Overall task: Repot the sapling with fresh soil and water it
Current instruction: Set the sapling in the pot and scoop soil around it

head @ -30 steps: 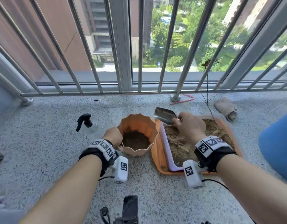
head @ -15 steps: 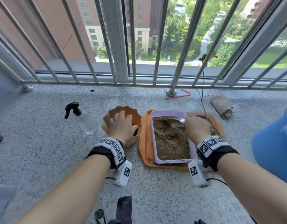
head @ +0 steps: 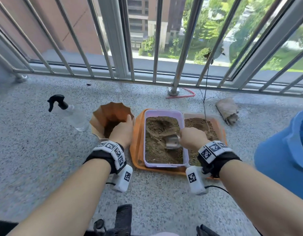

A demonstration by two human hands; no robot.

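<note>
A speckled terrazzo balcony floor (head: 45,167) carries everything, with a steel railing (head: 183,45) running along its far edge. To the right a blue garment (head: 283,154) fills the frame's edge. On the floor an orange tray (head: 137,142) holds a lilac plastic tub (head: 164,113) filled with brown soil (head: 157,150), which shows a scooped hollow near its far end. Just beside the tub on its right, a shallow pale container (head: 196,115) holds more soil, and the sapling (head: 205,106), a thin bare stem with a few dark leaves at its top, stands upright in it against the railing. Left of the tray stands a fluted terracotta-coloured pot (head: 111,109) with some dark soil in its bottom. Farther left a clear spray bottle (head: 75,116) with a black trigger head leans on the floor. Beyond the tray on the right lies a crumpled brownish wad (head: 227,109), and a red cord (head: 188,94) curls round a railing post's foot.

The left hand (head: 122,132) grips the near rim of the pot, thumb along its right edge. The right hand (head: 193,138) is curled round the handle of a small metal trowel (head: 172,142), whose blade is dug into the soil in the tub. Both wrists wear black bands with white blocks printed with square black-and-white code markers; no readable words show anywhere.
</note>
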